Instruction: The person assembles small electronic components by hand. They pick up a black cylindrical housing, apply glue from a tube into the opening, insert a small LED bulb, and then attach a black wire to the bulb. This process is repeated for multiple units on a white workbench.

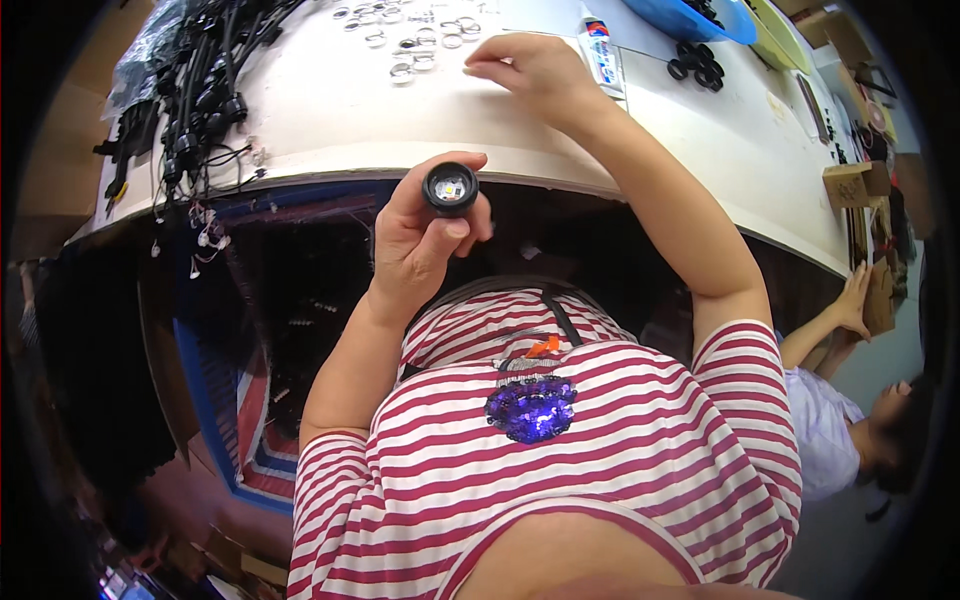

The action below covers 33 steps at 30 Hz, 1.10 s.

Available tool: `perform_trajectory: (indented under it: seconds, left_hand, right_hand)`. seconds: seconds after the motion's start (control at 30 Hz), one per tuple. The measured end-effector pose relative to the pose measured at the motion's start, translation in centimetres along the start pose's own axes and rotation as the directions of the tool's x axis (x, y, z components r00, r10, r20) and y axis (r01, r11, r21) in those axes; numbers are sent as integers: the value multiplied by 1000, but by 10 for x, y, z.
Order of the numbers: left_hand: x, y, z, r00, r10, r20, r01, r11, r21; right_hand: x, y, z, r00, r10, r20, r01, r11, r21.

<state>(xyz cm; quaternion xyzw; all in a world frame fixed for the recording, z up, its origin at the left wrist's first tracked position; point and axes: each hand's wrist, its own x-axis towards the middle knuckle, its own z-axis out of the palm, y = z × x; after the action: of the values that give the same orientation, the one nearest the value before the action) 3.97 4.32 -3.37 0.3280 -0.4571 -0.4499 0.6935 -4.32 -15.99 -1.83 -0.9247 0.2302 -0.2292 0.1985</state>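
My left hand (420,235) grips a short black cylindrical lamp head (450,188), its round open end with a small square chip facing the camera, held just below the front edge of the white table (330,110). My right hand (525,65) reaches out over the table, fingers bent and pressed together, fingertips touching the surface right beside several loose metal rings (405,45). Whether a ring is pinched in the fingertips cannot be made out.
A heap of black cabled parts (195,85) lies at the table's left. A small white tube (603,50), black rings (695,62) and a blue tray (685,18) sit to the right. Another person (850,400) sits at lower right beside cardboard boxes (848,185).
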Motion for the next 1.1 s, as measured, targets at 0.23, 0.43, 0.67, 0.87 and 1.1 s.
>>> perform_trajectory:
  seconds: [0.23, 0.43, 0.67, 0.87, 1.1]
  left_hand:
    - [13, -11, 28, 990, -141, 28, 139, 988, 64]
    - [16, -26, 33, 984, -150, 91, 143, 986, 85]
    - [22, -35, 35, 975, -207, 78, 194, 969, 151]
    - [29, -47, 46, 971, -216, 99, 193, 960, 202]
    - [36, -62, 57, 952, -274, 138, 229, 934, 276]
  right_hand:
    - [-78, 5, -44, 941, 326, 84, -336, 931, 145]
    - [-91, 6, -36, 986, 161, -45, -164, 984, -76]
    - [-92, 1, -63, 980, 201, 7, -184, 882, 435]
    - [-109, -21, -98, 999, -6, 46, -15, 893, 449]
    - [-123, -13, -107, 997, 9, 71, -38, 903, 429]
